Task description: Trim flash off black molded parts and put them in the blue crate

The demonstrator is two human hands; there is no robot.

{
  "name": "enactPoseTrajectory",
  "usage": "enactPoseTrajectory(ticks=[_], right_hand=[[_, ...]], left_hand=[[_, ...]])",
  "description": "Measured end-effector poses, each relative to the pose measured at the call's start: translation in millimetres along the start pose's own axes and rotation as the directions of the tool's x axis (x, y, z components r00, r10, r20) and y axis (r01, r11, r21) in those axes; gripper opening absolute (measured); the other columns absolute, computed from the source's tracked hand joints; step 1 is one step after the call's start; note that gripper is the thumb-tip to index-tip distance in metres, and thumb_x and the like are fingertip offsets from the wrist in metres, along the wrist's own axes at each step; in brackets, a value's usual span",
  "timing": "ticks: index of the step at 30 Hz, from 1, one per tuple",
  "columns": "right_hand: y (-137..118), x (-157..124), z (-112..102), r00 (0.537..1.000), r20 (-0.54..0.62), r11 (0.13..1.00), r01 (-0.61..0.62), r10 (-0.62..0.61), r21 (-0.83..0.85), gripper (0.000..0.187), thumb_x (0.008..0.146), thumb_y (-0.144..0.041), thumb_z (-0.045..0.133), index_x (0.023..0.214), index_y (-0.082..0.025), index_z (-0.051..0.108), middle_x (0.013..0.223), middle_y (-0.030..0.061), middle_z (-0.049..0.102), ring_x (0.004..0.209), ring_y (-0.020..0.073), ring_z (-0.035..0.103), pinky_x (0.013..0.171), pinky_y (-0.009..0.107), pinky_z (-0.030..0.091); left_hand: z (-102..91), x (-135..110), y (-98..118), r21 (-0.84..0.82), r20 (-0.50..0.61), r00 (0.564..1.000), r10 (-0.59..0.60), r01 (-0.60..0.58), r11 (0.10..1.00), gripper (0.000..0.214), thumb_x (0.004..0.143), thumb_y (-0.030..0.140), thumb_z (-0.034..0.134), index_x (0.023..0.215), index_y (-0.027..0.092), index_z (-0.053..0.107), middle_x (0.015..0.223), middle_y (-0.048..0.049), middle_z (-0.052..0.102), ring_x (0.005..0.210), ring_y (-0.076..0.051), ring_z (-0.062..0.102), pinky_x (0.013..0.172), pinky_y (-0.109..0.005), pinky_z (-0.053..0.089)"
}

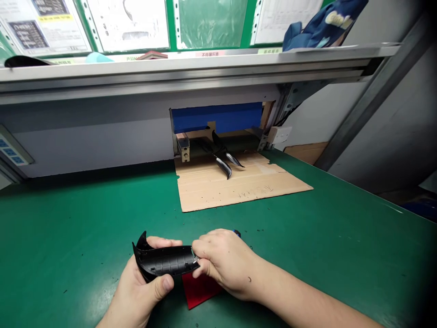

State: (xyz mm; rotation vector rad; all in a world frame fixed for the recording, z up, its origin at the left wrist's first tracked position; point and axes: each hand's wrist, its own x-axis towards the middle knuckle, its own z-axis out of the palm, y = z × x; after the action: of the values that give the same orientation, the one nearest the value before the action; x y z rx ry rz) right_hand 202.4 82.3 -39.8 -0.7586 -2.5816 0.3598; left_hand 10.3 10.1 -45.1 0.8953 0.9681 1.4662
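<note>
My left hand (pixel 143 287) is closed around a hollow black plastic shell (pixel 167 262), thumb along its near side and fingers behind. The shell has curved, pointed tips at its left end, and its ribbed inside faces up. At the shell's right end, my right hand (pixel 221 259) is closed on what looks like a small knife (pixel 237 233). Only the knife's dark blue-black end and a metallic glint by the fingertips show; my fingers hide the remainder. A red flat piece (pixel 201 291) lies on the green table below my right hand.
Behind my hands, a cardboard sheet (pixel 239 193) lies partly under an opening with a blue flap (pixel 218 117). Shiny black curved parts (pixel 223 166) rest on it. Small dark scraps dot the green tabletop (pixel 85 228). A metal-edged shelf (pixel 170 77) crosses above.
</note>
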Motion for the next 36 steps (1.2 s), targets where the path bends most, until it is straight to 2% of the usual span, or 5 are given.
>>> enactPoseTrajectory(ticks=[13, 25, 30, 33, 36], right_hand=[[-24, 2, 8, 0.962, -0.212, 0.93, -0.087, 0.172, 0.356, 0.068, 0.09, -0.079, 0.016, 0.086, -0.019, 0.048, 0.083, 0.003, 0.05, 0.074, 0.0198, 0.043, 0.067, 0.03, 0.034], [0, 3, -20, 0.997, 0.064, 0.874, 0.001, -0.037, 0.487, 0.063, 0.095, -0.073, 0.023, 0.068, -0.018, 0.039, 0.061, -0.0041, 0.039, 0.055, 0.011, 0.037, 0.052, 0.022, 0.028], [-24, 3, 3, 0.974, -0.221, 0.959, 0.114, -0.056, 0.26, 0.059, 0.09, -0.074, 0.04, 0.08, -0.018, 0.054, 0.065, -0.0025, 0.05, 0.058, 0.0131, 0.041, 0.058, 0.026, 0.026], [-35, 0, 18, 0.966, -0.222, 0.989, 0.143, -0.131, 0.037, 0.044, 0.103, -0.053, 0.032, 0.098, -0.02, 0.06, 0.065, -0.0007, 0.05, 0.058, 0.0156, 0.04, 0.058, 0.029, 0.021], [-32, -2, 20, 0.966, -0.202, 0.987, 0.156, -0.158, -0.024, 0.039, 0.103, -0.037, 0.03, 0.085, -0.019, 0.061, 0.063, 0.0002, 0.049, 0.057, 0.016, 0.037, 0.057, 0.031, 0.019]], left_hand=[[12.2, -4, 3, -0.209, -0.044, 0.992, -0.116, 0.104, 0.972, 0.048, 0.054, 0.033, 0.089, 0.093, 0.023, 0.064, 0.102, -0.007, 0.068, 0.097, -0.031, 0.064, 0.091, -0.044, 0.048], [8.5, -1, 6, -0.13, -0.086, 0.995, -0.058, 0.046, 0.99, 0.047, 0.055, 0.032, 0.089, 0.095, 0.021, 0.065, 0.106, -0.0089, 0.067, 0.104, -0.032, 0.062, 0.096, -0.044, 0.045], [9.2, 0, 3, -0.293, -0.098, 0.984, -0.149, 0.114, 0.949, 0.051, 0.065, 0.031, 0.084, 0.109, 0.025, 0.06, 0.119, -0.0077, 0.064, 0.112, -0.028, 0.059, 0.104, -0.042, 0.038], [9.7, 0, 0, -0.378, -0.093, 0.969, -0.23, 0.18, 0.908, 0.049, 0.067, 0.03, 0.083, 0.11, 0.028, 0.06, 0.115, -0.0048, 0.066, 0.109, -0.026, 0.06, 0.102, -0.041, 0.039], [10.1, 1, -1, -0.379, -0.102, 0.97, -0.223, 0.169, 0.91, 0.05, 0.068, 0.031, 0.082, 0.113, 0.027, 0.059, 0.112, -0.0046, 0.067, 0.111, -0.026, 0.059, 0.103, -0.039, 0.037]])
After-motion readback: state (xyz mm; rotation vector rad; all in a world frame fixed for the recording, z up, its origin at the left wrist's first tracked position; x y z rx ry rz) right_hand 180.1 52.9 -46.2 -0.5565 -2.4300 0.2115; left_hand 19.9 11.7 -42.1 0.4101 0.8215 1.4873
